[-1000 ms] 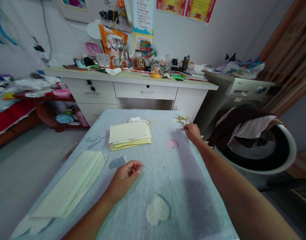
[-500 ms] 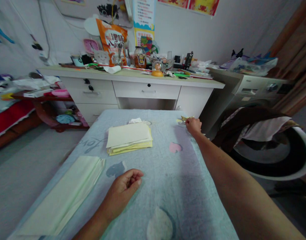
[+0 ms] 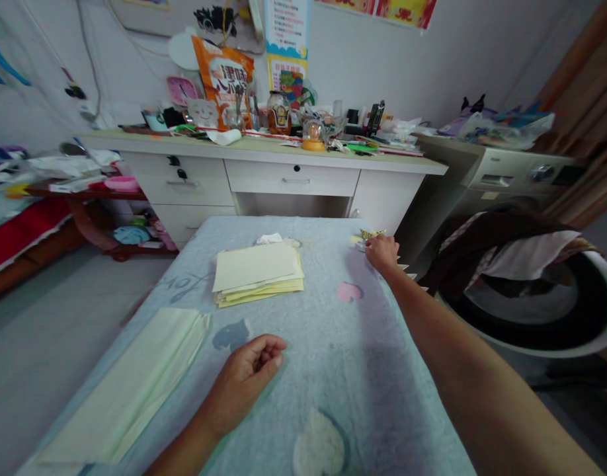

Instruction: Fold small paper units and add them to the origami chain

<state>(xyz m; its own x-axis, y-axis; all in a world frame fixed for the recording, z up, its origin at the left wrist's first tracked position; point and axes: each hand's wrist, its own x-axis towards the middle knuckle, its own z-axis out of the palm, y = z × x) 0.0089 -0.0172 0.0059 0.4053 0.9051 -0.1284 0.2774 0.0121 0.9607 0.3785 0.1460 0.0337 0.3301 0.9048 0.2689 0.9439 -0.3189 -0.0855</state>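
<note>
My left hand (image 3: 256, 363) rests on the blue patterned cloth (image 3: 303, 317) at the near middle, its fingers loosely curled and nothing seen in them. To its left lies a folded bundle of pale green paper (image 3: 129, 383). Beyond it sits a stack of cream and yellow paper sheets (image 3: 258, 268). At the far right corner of the cloth is my right hand (image 3: 383, 252), fingers bent downward over a small pale thing. A yellow-and-black patterned piece (image 3: 371, 234) shows just past the fingers. White pointed bits (image 3: 403, 267) stick out beside the right wrist, partly hidden by my arm.
A crumpled white tissue (image 3: 270, 238) lies behind the stack. Past the table stands a white desk (image 3: 293, 178) crowded with jars, a snack bag and small items. On the right are a washing machine (image 3: 502, 172) and a basin (image 3: 606, 297) of clothes.
My right hand has shifted very slightly toward me and its fingers look a little lower, with more of the white pointed bits showing beside the wrist. The left hand has stayed put.
</note>
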